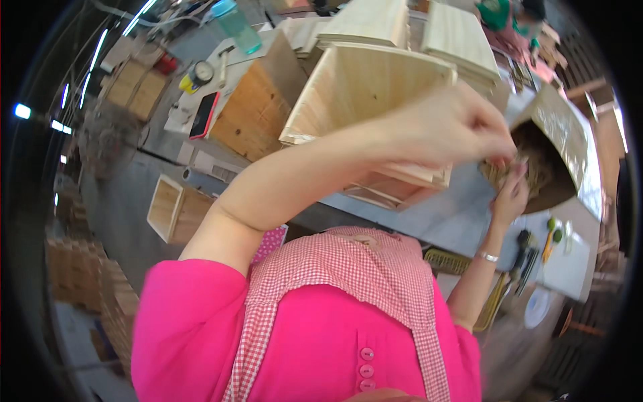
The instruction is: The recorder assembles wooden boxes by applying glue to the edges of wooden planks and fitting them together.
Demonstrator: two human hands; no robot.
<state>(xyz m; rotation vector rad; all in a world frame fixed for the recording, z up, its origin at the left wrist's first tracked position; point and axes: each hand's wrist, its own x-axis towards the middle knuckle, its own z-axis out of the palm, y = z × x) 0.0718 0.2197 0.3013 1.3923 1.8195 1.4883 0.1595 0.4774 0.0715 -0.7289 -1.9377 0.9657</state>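
My left forearm reaches across an open pale wooden box [375, 77] to the right. My left hand [472, 127] is closed, its fingertips bent down and blurred by motion. Just below them, at the mouth of a cardboard carton [566, 134], is my right hand [511, 195], with its fingers pinched together. The two hands' fingertips nearly meet. Whatever they hold is too small or blurred to name. Inside the carton lies a tangle of brown, straw-like material [536, 164], partly behind my right hand.
Stacked wooden boxes [462, 33] stand at the far side of the table. To the left are a brown wooden block-like box [251, 107], a red-edged phone [204, 115], a hammer [224, 65] and a blue-green bottle [238, 28]. Green-and-orange-handled tools [550, 238] lie at right.
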